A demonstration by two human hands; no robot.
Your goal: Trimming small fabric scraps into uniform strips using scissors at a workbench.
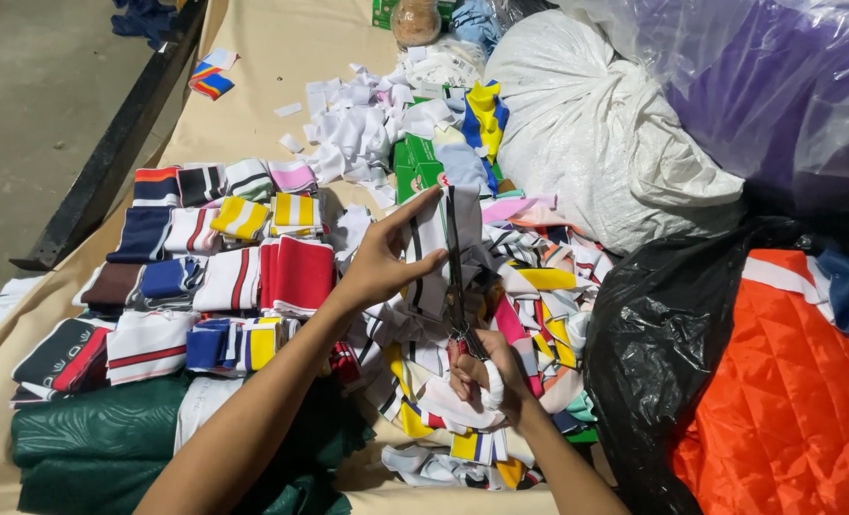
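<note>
Fingers (415, 215) pinch strip (431, 250) edge, scissors (455, 277) w/ room

Both forearms are bare from the lower edge of the picture up to the wrists; no sleeve, watch, bracelet or glove shows on either. The left hand (382, 262) is uncovered, slim, with long fingers and short nails, and no ring is visible on them. The right hand (486, 377) wears a wrap of white cloth or tape around one finger, below the fingertip and above the knuckle; its other fingers are bare. The rest of the person's body and clothing lies outside the view.
</note>
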